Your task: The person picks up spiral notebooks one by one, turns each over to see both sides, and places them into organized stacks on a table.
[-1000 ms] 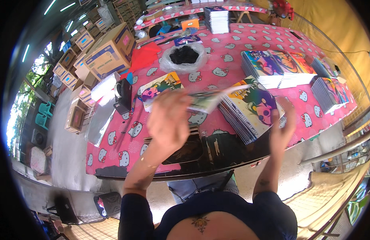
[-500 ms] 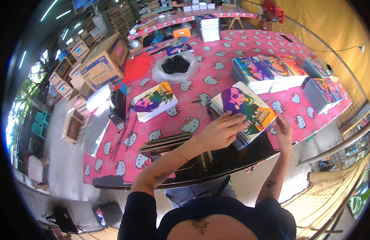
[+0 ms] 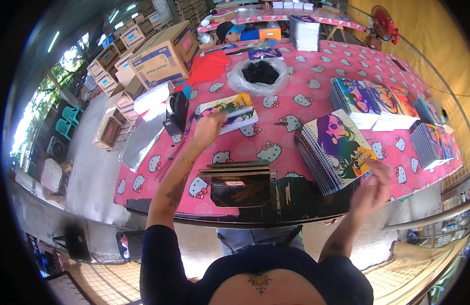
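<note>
My left hand point(image 3: 209, 128) is closed at the near-left corner of a small stack of notebooks point(image 3: 247, 122) with a colourful illustrated cover. A thin, pale, strip-like thing point(image 3: 238, 112) runs from its fingers across the cover; blur hides what it is. To the right, a stack of spiral notebooks point(image 3: 339, 147) lies tilted near the table's front edge, its dark coils facing left. My right hand point(image 3: 372, 189) is at the near-right corner of that stack, fingers apart and somewhat blurred, with nothing visible in it.
Cardboard pieces point(image 3: 235, 170) lie by the table's front edge. A black holder point(image 3: 175, 113), a plastic bag with a dark lining point(image 3: 260, 72) and a large carton point(image 3: 166, 56) stand beyond. More notebook stacks point(image 3: 359, 104) are at right. A person in a cap point(image 3: 230, 33) is behind the table.
My left hand has left the spiral notebooks and moved left to the smaller stack. My right hand has come off the notebook's corner, nearer to me. A person has appeared behind the table.
</note>
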### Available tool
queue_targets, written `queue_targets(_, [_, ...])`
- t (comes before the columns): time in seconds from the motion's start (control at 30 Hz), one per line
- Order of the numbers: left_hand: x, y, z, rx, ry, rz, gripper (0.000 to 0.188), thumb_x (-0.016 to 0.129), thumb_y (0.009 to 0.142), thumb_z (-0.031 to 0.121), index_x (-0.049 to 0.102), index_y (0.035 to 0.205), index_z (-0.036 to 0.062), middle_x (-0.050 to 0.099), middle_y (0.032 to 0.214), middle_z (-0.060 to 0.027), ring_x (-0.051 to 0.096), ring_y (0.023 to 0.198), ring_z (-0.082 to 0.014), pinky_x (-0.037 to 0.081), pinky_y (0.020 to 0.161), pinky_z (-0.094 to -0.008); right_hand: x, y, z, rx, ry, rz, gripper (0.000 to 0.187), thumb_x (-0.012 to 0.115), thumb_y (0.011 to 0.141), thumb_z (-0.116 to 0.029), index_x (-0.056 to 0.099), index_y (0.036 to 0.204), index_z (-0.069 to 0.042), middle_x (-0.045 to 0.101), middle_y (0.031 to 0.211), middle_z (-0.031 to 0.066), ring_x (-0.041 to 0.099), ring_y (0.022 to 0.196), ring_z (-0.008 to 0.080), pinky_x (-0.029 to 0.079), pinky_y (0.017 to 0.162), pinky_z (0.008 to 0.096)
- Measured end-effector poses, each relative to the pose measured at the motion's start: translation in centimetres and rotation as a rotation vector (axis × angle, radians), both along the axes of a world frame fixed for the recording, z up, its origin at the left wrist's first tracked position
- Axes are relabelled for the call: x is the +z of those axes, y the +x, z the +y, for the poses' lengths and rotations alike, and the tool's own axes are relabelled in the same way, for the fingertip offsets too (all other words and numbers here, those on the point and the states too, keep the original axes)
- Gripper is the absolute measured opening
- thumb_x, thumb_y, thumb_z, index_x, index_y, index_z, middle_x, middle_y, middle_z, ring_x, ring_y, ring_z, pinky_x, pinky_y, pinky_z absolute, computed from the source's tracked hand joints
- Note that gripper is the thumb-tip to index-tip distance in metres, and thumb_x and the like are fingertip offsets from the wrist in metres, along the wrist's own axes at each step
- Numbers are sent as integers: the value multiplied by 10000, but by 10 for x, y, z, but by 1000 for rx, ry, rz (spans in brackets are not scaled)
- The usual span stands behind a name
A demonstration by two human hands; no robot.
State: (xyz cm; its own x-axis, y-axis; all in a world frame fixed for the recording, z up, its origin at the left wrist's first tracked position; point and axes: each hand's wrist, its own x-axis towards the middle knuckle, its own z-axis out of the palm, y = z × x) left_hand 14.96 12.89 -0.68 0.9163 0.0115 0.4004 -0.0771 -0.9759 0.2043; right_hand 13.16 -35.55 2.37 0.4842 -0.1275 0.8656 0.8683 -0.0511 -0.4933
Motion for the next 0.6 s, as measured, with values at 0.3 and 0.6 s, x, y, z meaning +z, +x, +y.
queue_targets(0.3, [122,-92,-140,-339,80,-450,202,679,872,38,684,1074,33,596,829,-81,621,798,-260,406,749,-383,-55,13,140,773,-14,710,396,712,937,-55,571,1294,41,685,1172,102,638,1058,165,503,926,310])
queue_targets(0.6, [125,-135,-143,-291,131,-328,228,709,820,58,685,1047,54,583,831,-51,610,775,-224,398,765,-361,-68,-10,153,681,-340,676,261,749,916,-59,678,1152,27,705,1104,75,645,970,112,509,852,274])
